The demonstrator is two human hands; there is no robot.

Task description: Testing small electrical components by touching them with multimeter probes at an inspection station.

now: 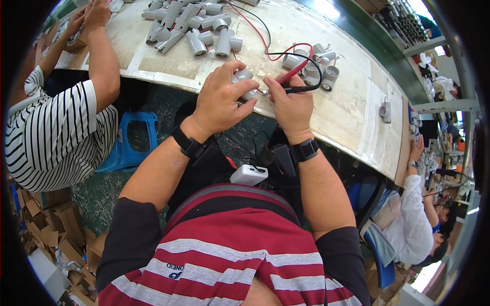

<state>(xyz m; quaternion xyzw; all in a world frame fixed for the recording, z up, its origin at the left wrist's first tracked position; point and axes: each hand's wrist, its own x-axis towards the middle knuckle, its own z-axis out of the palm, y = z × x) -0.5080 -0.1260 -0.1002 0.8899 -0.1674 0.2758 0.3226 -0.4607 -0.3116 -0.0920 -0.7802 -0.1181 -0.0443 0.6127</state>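
My left hand [220, 98] is closed round a grey T-shaped tube piece [244, 81] at the table's near edge. In my right hand [293, 108] are a red test probe [290, 75] and a black test probe [302, 88], pinched side by side. Their tips point left at the tube piece, near a short red wire [261, 92]; whether they touch it I cannot tell. A red and a black lead run from the probes back across the table. Beyond my left hand lies a pile of similar grey tube pieces [198, 43].
More grey tube pieces [331, 74] sit right of the probes, and a single one [385, 112] farther right on the worn table [352, 117]. A person in a striped shirt [61, 132] works at left by a blue stool [133, 137]. A white box [249, 175] is near my lap.
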